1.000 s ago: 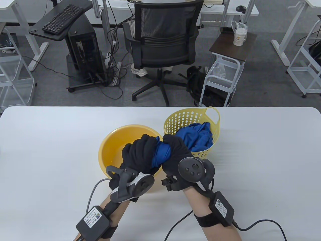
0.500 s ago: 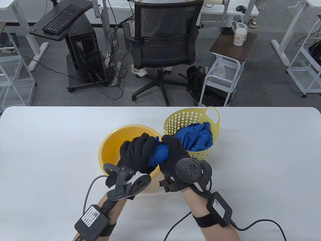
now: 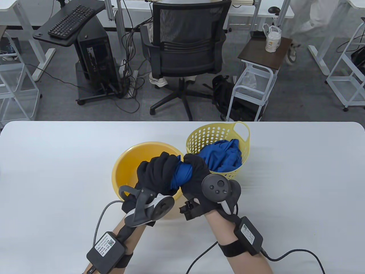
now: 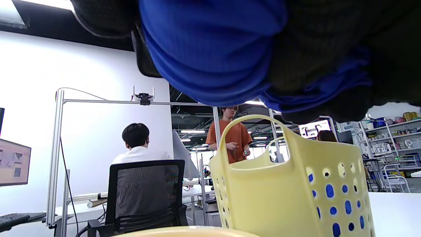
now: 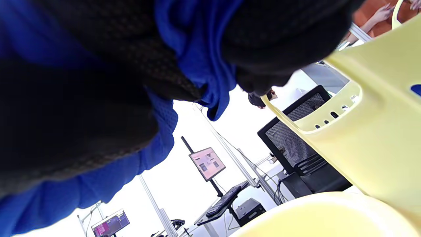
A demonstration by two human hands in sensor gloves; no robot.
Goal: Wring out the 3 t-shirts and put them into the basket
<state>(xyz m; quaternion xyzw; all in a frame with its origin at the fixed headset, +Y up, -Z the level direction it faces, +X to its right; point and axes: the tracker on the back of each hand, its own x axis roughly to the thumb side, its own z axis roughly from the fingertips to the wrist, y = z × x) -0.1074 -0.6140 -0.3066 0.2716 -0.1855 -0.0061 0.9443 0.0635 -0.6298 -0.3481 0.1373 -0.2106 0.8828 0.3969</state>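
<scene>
Both hands are clenched on one blue t-shirt, the left hand and the right hand side by side with the cloth bunched into a tight roll between them, held above the near rim of the yellow basin. Each grip is closed hard round the fabric, so the wringing step looks to be under way. The perforated yellow basket just beside the basin already holds blue cloth (how many shirts that heap makes cannot be told). What shows of the basin's inside looks bare, so this is probably the last shirt, with only its drop into the basket left. The white tabletop carries both containers; beyond it stand an office chair, a keyboard and white desks.
</scene>
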